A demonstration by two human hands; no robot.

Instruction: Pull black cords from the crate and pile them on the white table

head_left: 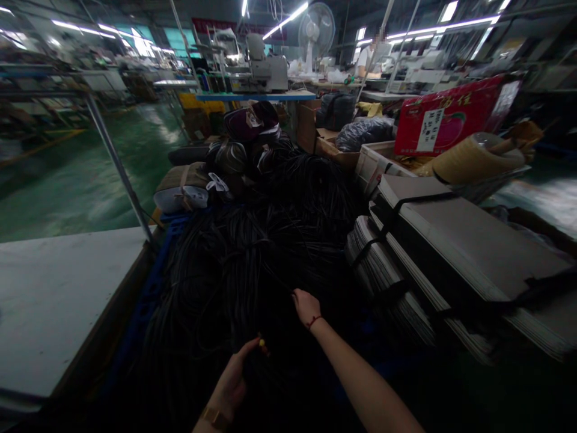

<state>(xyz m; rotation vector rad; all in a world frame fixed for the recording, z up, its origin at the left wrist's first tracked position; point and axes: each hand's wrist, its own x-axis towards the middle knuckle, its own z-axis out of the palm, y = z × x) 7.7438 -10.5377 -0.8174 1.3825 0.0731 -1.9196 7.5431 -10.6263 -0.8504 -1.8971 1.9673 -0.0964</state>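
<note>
Bundles of black cord or strip (243, 258) lie heaped on a blue pallet (155, 273). Over the near part of the heap is my left hand (237, 373), its thumb and fingers drawn together around a small yellow thing (262, 343), too small to name. Farther right and a little higher, my right hand (307, 307) is closed, with its fingertips at a thin black strand that runs up to the left. Dark surroundings hide most of what lies under both hands.
Strapped stacks of pale sheets (478, 240) stand at the right, below a red box (451, 120) and a large yellowish roll (478, 157). A white tabletop (58, 300) and metal post (117, 162) are at the left. Wrapped bundles (183, 187) lie behind the heap; a person (364, 59) is far back.
</note>
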